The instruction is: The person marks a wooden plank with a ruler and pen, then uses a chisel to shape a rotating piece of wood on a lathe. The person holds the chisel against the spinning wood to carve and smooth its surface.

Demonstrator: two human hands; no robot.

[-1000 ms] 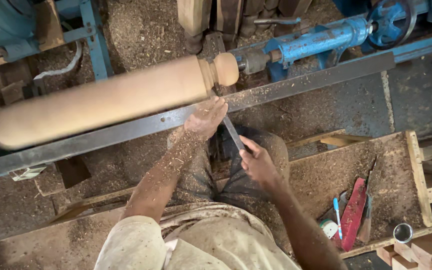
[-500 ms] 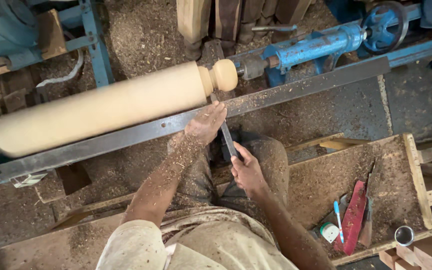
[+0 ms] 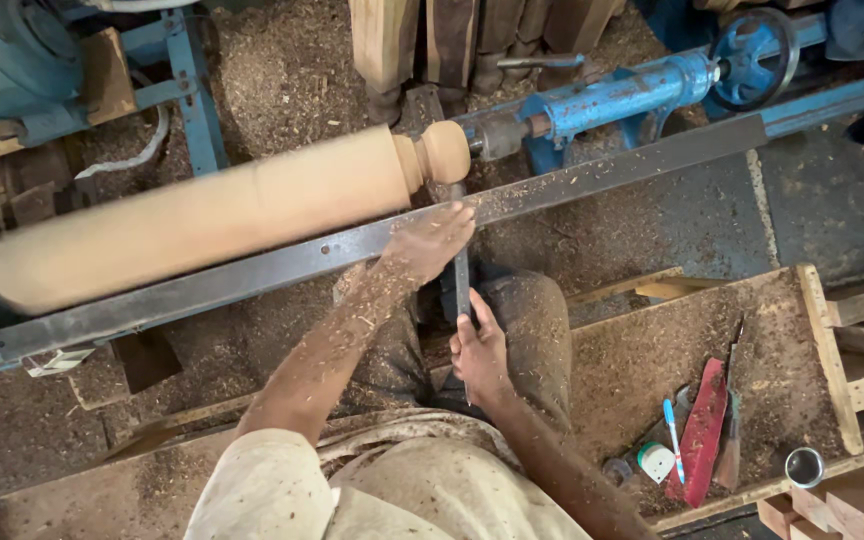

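A long pale wooden cylinder (image 3: pixel 222 210) with a rounded knob at its right end is mounted on a blue lathe and blurred from spinning. A grey steel tool rest bar (image 3: pixel 592 175) runs in front of it. My left hand (image 3: pixel 430 243) lies on the bar just below the knob, pressing down a dark metal chisel (image 3: pixel 461 270) whose tip reaches the wood next to the knob. My right hand (image 3: pixel 480 352) grips the chisel's handle end, closer to my body. Sawdust covers both forearms.
The blue tailstock (image 3: pixel 622 95) with a hand wheel (image 3: pixel 752 50) holds the wood's right end. A sawdust-filled wooden tray (image 3: pixel 820 350) at the right holds a red flat tool (image 3: pixel 700 432), a blue pen (image 3: pixel 674 452), a small white pot (image 3: pixel 656 460). A metal cup (image 3: pixel 804 466) stands nearby. Turned legs (image 3: pixel 432 40) lean behind.
The chisel has swung from slanted to nearly upright, its tip now at the wood beside the knob. My right hand moved left and closer to my body; my left hand stays on the bar.
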